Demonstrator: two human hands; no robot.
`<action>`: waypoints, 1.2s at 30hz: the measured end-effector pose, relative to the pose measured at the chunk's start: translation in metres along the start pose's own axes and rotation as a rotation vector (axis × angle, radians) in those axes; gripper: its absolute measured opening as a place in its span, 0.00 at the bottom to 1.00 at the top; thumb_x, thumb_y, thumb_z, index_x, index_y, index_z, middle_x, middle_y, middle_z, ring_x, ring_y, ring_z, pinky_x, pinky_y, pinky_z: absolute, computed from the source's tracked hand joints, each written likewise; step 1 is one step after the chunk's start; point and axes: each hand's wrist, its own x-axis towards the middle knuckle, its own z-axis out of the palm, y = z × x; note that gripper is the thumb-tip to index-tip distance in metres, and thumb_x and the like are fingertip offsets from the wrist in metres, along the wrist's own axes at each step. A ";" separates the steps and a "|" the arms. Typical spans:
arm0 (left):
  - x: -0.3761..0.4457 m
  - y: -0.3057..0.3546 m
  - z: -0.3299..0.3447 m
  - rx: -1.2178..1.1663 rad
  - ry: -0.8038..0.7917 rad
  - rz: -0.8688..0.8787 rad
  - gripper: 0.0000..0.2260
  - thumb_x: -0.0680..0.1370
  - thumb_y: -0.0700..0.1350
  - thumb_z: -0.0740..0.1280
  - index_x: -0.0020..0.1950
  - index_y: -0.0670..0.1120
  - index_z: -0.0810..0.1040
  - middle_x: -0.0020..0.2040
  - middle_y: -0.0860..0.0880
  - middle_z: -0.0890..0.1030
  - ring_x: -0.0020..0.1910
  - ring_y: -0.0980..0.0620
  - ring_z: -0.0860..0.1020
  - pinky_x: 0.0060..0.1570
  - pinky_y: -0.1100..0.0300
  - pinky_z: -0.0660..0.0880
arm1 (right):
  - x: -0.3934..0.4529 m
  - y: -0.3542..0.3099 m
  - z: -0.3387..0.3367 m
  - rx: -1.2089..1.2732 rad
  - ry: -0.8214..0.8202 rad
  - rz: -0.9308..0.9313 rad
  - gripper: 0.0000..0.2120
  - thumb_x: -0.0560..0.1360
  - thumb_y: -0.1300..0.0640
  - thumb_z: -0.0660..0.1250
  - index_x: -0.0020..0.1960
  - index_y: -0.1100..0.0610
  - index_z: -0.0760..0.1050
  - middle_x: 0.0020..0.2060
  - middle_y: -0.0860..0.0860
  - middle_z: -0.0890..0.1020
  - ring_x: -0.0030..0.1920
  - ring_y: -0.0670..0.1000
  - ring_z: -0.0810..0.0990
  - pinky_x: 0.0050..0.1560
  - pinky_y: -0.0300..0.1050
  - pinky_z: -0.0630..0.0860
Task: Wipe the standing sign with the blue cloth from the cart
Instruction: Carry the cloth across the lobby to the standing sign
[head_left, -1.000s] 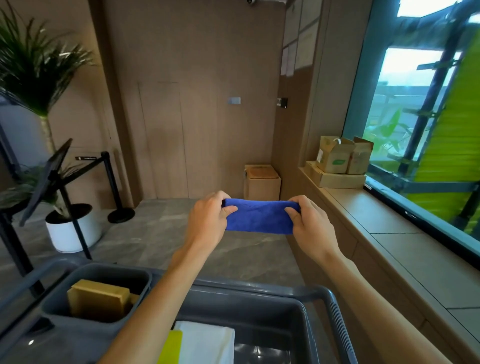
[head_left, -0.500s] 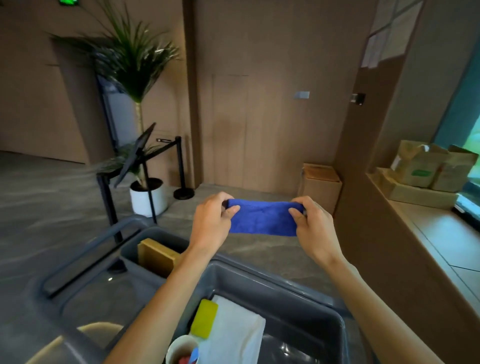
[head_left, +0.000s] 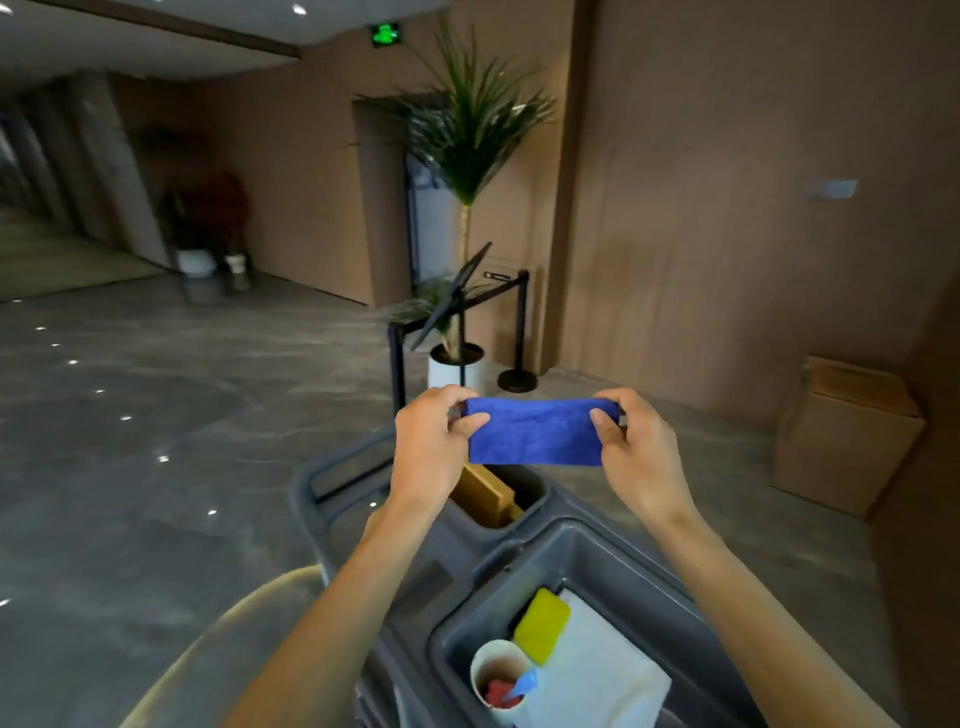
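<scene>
A folded blue cloth is stretched level between my two hands above the grey cart. My left hand pinches its left end and my right hand pinches its right end. The standing sign, a dark tilted panel on a black post, stands beyond the cart, seen edge-on in front of a potted palm. Both hands are well short of the sign.
The cart tray holds a white cloth, a yellow sponge and a paper cup; a tan box sits in its front bin. A black stanchion stands by the wall. A cardboard box is at the right. Open grey floor lies left.
My view has swung left: the window ledge and its boxes have left the frame and the lobby floor has appeared. The hands still hold the cloth the same way.
</scene>
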 end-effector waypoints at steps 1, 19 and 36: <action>0.002 -0.007 -0.013 0.012 0.028 -0.005 0.05 0.75 0.37 0.73 0.47 0.47 0.84 0.45 0.49 0.84 0.46 0.52 0.82 0.51 0.51 0.80 | 0.002 -0.008 0.012 0.023 -0.024 -0.007 0.08 0.83 0.60 0.62 0.60 0.56 0.77 0.52 0.50 0.81 0.50 0.48 0.77 0.52 0.41 0.70; -0.012 -0.133 -0.293 0.119 0.372 -0.262 0.07 0.76 0.35 0.72 0.50 0.46 0.84 0.46 0.48 0.87 0.48 0.53 0.84 0.47 0.71 0.76 | -0.011 -0.182 0.275 0.385 -0.511 -0.202 0.09 0.80 0.63 0.68 0.51 0.49 0.82 0.44 0.43 0.86 0.48 0.47 0.86 0.54 0.48 0.83; -0.148 -0.181 -0.505 0.230 0.879 -0.501 0.07 0.74 0.39 0.75 0.42 0.52 0.84 0.41 0.55 0.86 0.37 0.64 0.83 0.38 0.76 0.73 | -0.144 -0.352 0.472 0.640 -1.058 -0.422 0.07 0.80 0.63 0.67 0.53 0.55 0.82 0.46 0.45 0.86 0.45 0.39 0.84 0.47 0.35 0.80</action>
